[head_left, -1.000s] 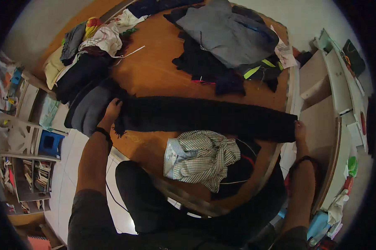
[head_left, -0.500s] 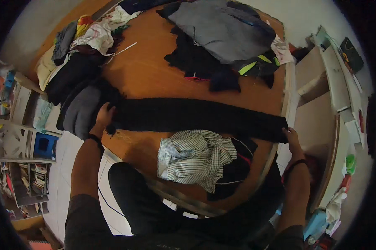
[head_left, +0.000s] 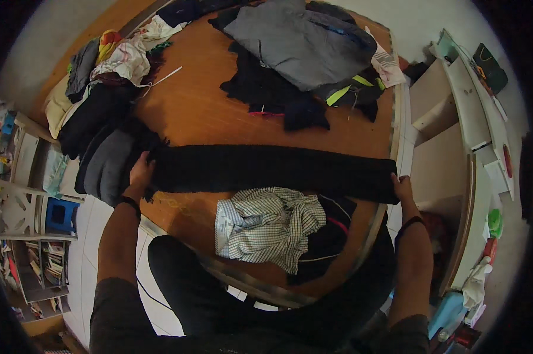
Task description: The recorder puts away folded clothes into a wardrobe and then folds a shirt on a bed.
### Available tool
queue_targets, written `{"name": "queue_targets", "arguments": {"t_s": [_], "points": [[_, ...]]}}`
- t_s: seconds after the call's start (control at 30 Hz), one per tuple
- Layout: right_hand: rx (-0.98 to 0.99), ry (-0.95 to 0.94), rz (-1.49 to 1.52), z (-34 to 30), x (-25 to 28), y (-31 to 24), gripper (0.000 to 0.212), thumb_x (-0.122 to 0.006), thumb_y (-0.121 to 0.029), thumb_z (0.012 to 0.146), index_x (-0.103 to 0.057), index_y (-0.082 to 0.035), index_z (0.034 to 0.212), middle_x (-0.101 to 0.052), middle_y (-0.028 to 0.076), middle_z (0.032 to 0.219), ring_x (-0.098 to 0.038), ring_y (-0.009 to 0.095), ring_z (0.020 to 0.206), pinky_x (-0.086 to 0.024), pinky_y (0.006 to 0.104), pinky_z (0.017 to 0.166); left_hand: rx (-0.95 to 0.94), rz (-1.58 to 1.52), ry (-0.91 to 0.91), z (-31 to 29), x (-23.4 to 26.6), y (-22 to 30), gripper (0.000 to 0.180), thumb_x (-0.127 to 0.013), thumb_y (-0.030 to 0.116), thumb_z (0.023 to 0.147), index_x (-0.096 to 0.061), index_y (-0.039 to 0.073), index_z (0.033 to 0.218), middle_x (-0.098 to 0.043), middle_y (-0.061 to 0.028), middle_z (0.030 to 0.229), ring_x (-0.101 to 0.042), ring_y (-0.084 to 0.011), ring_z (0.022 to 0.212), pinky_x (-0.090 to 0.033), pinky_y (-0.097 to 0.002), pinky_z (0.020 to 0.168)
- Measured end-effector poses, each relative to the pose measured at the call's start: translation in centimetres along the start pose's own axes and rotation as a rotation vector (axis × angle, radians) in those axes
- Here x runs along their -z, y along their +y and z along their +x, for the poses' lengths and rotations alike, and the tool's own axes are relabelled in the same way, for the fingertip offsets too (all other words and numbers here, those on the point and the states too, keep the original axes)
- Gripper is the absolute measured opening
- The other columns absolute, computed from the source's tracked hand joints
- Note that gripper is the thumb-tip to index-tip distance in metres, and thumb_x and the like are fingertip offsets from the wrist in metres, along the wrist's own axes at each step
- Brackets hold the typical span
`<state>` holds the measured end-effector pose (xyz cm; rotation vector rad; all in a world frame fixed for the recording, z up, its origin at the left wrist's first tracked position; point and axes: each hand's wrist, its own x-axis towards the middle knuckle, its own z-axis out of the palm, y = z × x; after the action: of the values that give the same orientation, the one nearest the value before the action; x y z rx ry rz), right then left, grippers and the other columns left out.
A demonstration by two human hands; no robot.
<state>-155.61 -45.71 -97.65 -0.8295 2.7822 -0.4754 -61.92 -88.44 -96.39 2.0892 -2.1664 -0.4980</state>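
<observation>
A long black scarf [head_left: 266,168] is stretched nearly level across the wooden table, with fringe showing at its left end. My left hand [head_left: 141,172] grips that fringed end, close to a pile of grey and black clothes [head_left: 107,162]. At the far end on the right, my right hand [head_left: 403,187] is closed on the scarf's edge, near the table's right side. Just below the scarf lies a crumpled checked shirt [head_left: 272,227], partly over a dark garment [head_left: 331,251] with a red strip and a pale cord.
Beyond the scarf, a grey jacket [head_left: 296,44] lies on dark clothes. More clothes are heaped along the left, including a white printed cloth [head_left: 128,62]. Shelves with books [head_left: 45,259] stand at left, white cabinets [head_left: 443,112] at right. The wooden table [head_left: 187,115] has a rounded edge.
The view has shifted slightly, so most things sit a little farther left. Both hands keep hold of the scarf, which looks flatter and wider near its right end.
</observation>
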Motion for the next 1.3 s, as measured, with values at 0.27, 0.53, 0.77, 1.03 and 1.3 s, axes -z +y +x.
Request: {"name": "queue_targets", "arguments": {"t_s": [0.27,0.53,0.77,1.03,1.3], "points": [[-0.095,-0.331,0.328,-1.7,2.4,-2.3,0.066,-0.088,-0.045,0.099,-0.077,0.013,0.127,-0.082,0.020,0.116,-0.080,0.025,0.099,-0.062,0.0386,0.088,-0.552,0.267,0.242,-2.9,-1.2,3.2,0.083,-0.083,0.045,0.100,-0.050,0.010,0.168,-0.043,-0.0227,0.174,-0.044,-0.0445,0.160,-0.041,-0.0561,0.130],[-0.017,-0.237,0.544,-4.5,11.3,-7.7,0.053,-0.080,-0.036,0.108,-0.074,0.005,0.140,-0.081,0.015,0.122,-0.080,0.026,0.104,-0.063,0.0417,0.092,-0.754,0.246,-0.067,-8.9,1.7,11.4,0.087,-0.086,0.049,0.094,-0.054,0.013,0.167,-0.037,-0.0215,0.181,-0.037,-0.0458,0.166,-0.038,-0.0604,0.132],[0.067,-0.003,1.015,-8.1,21.3,-16.0,0.054,-0.076,-0.037,0.111,-0.068,0.000,0.148,-0.076,0.016,0.138,-0.078,0.027,0.113,-0.063,0.0412,0.099,-0.582,0.219,-0.245,-13.2,1.4,11.2,0.093,-0.084,0.050,0.097,-0.045,0.015,0.174,-0.031,-0.0215,0.184,-0.032,-0.0464,0.169,-0.037,-0.0667,0.131],[0.378,-0.192,0.756,-16.3,20.9,-32.7,0.039,-0.073,-0.029,0.113,-0.077,0.001,0.137,-0.080,0.009,0.122,-0.073,0.018,0.107,-0.056,0.0324,0.096,-0.513,0.120,-0.180,-12.4,0.2,9.7,0.079,-0.079,0.047,0.102,-0.053,0.014,0.169,-0.038,-0.0197,0.181,-0.042,-0.0446,0.164,-0.041,-0.0671,0.129],[0.858,-0.429,0.718,-36.6,5.3,-59.0,0.052,-0.070,-0.032,0.114,-0.064,0.003,0.152,-0.077,0.010,0.126,-0.071,0.019,0.115,-0.057,0.0350,0.099,-0.051,-0.926,-0.388,-11.3,8.6,5.1,0.063,-0.069,0.055,0.110,-0.070,0.006,0.148,-0.077,-0.0165,0.138,-0.075,-0.0316,0.119,-0.060,-0.0460,0.107]]}}
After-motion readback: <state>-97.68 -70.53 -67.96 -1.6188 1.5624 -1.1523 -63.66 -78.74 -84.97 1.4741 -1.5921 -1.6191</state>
